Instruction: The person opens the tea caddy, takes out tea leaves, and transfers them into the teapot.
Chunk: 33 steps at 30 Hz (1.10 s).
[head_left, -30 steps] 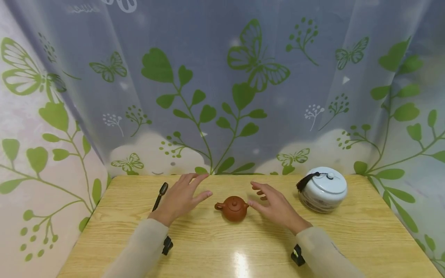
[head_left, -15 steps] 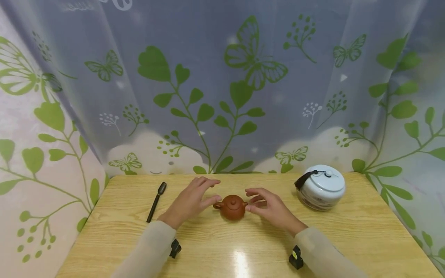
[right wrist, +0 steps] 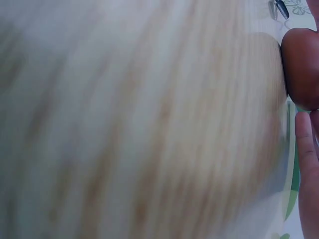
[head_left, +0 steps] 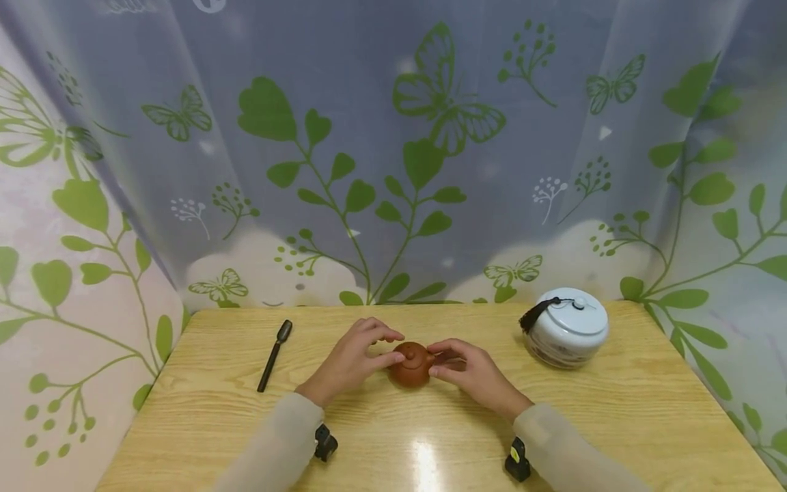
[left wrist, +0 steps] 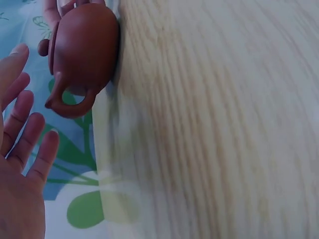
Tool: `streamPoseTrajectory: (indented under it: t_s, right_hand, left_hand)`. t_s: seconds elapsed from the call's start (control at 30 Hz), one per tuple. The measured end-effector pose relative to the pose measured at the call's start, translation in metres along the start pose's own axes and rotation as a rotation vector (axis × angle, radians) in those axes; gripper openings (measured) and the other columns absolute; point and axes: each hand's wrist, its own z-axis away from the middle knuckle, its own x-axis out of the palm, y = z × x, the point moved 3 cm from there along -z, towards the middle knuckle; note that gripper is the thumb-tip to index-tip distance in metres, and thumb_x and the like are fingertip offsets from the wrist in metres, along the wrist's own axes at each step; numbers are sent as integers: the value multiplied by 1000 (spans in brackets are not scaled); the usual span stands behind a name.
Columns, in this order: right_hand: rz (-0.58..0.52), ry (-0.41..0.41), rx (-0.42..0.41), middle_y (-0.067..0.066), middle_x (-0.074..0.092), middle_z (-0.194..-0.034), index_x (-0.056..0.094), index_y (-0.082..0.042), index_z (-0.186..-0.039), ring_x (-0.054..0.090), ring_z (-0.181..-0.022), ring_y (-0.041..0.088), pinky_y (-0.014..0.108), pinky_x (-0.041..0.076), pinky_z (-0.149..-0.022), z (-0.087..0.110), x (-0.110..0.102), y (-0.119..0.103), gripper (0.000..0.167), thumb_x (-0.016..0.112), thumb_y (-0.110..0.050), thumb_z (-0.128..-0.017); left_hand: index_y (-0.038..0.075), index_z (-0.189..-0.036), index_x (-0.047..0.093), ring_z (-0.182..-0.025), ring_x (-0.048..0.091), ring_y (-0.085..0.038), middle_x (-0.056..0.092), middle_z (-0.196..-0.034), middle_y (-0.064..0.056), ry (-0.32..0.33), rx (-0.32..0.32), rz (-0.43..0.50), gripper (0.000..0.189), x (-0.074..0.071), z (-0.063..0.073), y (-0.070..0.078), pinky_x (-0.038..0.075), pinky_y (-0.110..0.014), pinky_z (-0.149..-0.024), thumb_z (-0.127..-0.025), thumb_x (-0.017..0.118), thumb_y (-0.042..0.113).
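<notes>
A small reddish-brown clay teapot [head_left: 410,372] with a knobbed lid sits on the wooden table, its loop handle on the left and its spout on the right. My right hand [head_left: 476,376] holds it from the spout side, thumb in front and fingers behind; the spout is mostly covered. In the right wrist view, the thumb lies close under the teapot body [right wrist: 301,69]. My left hand [head_left: 350,359] hovers over the handle side, thumb and fingers spread and relaxed. The left wrist view shows a gap between those fingers [left wrist: 20,119] and the teapot handle [left wrist: 75,107].
On the left of the table [head_left: 203,410] lies a dark, slim tool [head_left: 272,355] with a broader scoop-like end. A white lidded jar [head_left: 568,328] with a black tassel stands at the back right. A leaf-patterned curtain [head_left: 344,171] hangs behind the table's far edge.
My left hand has moved right, from near the dark tool to over the teapot's handle side. My right hand has closed in around the spout side. The teapot has hardly moved on the table.
</notes>
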Motion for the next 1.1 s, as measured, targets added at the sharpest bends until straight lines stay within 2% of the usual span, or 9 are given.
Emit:
streamPoseTrajectory:
  t_s: [0.2,0.43,0.63,0.87,1.1]
  right_hand:
    - [-14,37,5,12,73,-135,74,-12,-133,74,-122,30,30,60,-102,-1,1,1,33,80,-22,-102]
    - [10,51,0,10,75,-132,75,-14,-131,75,-120,29,29,61,-98,-2,3,0,30,79,-23,-103]
    - [23,69,9,9,76,-130,76,-16,-129,77,-116,26,27,61,-95,-2,3,-3,28,80,-23,-102]
    - [12,70,21,13,76,-130,76,-11,-129,78,-112,25,29,62,-93,-1,3,-2,29,79,-23,-102]
    - [-1,64,43,12,76,-130,76,-13,-128,78,-111,23,27,61,-92,-1,4,0,27,79,-23,-103]
  left_hand:
    - [19,-122,81,-102,54,-18,66,-106,2,1,9,16,26,9,-4,1,56,-34,-89,-101,80,33]
    - [21,-119,83,-97,52,-18,64,-101,12,-2,-22,29,22,17,-6,-1,55,-31,-89,-101,81,33]
    - [21,-118,82,-99,53,-17,65,-102,12,-10,-39,44,20,21,-9,-3,59,-31,-94,-100,82,31]
    - [21,-113,82,-100,56,-21,68,-101,11,14,7,21,17,23,-11,-2,56,-33,-91,-100,82,30]
    - [22,-113,83,-100,57,-24,68,-101,11,21,11,37,17,23,-10,0,57,-35,-90,-99,82,31]
